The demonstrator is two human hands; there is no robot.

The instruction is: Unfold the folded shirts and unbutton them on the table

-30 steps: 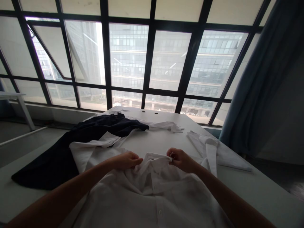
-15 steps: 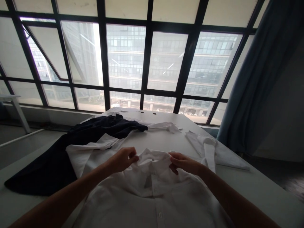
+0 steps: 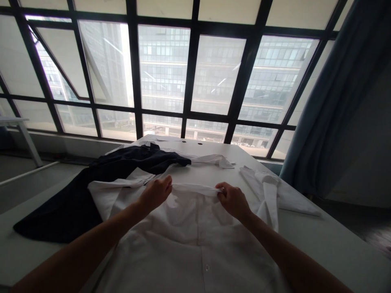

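A white button-up shirt [image 3: 195,228] lies on the table in front of me, its button placket running toward me down the middle. My left hand [image 3: 156,191] is closed on the left end of the collar [image 3: 195,188]. At the collar's right end, my right hand [image 3: 232,199] pinches the cloth between thumb and fingers. Between the two hands the collar is stretched into a nearly straight band. One sleeve [image 3: 105,195] reaches out to the left, partly over dark cloth.
A dark navy garment [image 3: 73,199] spreads along the table's left side. More white clothing [image 3: 214,159] lies farther back, and a folded white garment [image 3: 284,195] sits at the right. The white table [image 3: 324,240] runs to a large window [image 3: 165,73]; a blue curtain [image 3: 320,101] hangs right.
Both hands have moved a little up and away from me, still holding the collar. The collar's open loop has become a flat, taut edge, and the shirt front looks smoother.
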